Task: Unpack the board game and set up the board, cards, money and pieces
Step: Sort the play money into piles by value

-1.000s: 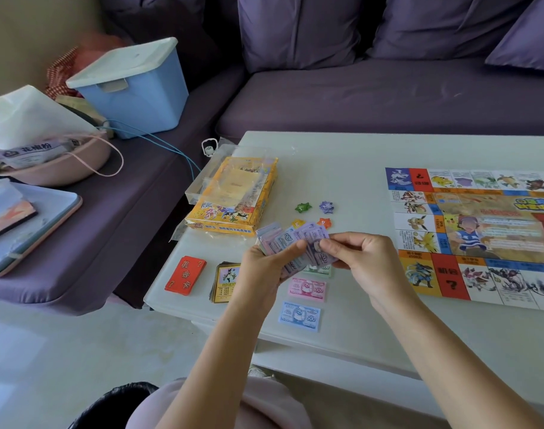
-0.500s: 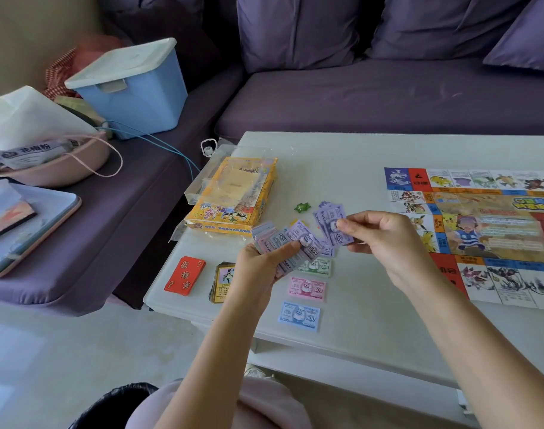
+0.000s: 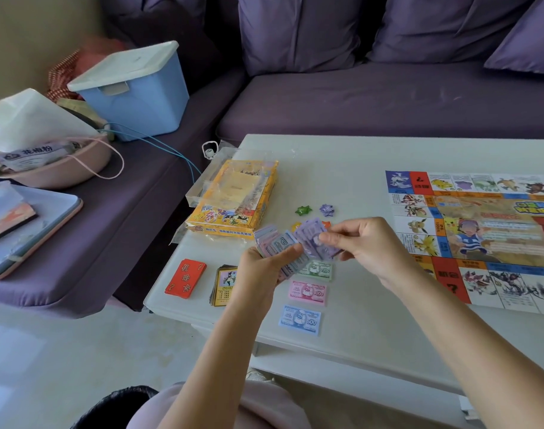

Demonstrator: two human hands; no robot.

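My left hand (image 3: 264, 267) grips a fanned stack of play money (image 3: 276, 243) above the white table (image 3: 372, 329). My right hand (image 3: 366, 243) pinches purple notes (image 3: 312, 235) at the top of that stack. Below the hands lie a green 2000 note (image 3: 318, 270), a pink 1000 note (image 3: 307, 293) and a blue 500 note (image 3: 300, 319) in a column. A red card deck (image 3: 185, 277) and a picture card deck (image 3: 222, 284) sit to the left. The game board (image 3: 487, 230) lies unfolded on the right. Green (image 3: 303, 210) and purple (image 3: 327, 209) star pieces lie near the yellow game box (image 3: 233, 198).
A purple sofa (image 3: 372, 97) wraps round the table's far and left sides. On it stand a blue lidded bin (image 3: 134, 91), a pink bowl (image 3: 57, 168) with a bag, and a tray (image 3: 32, 230). Clear plastic wrap lies around the box.
My right hand lifted purple notes away to the right half a second ago; now it has come back and pinches them against the stack in my left hand.
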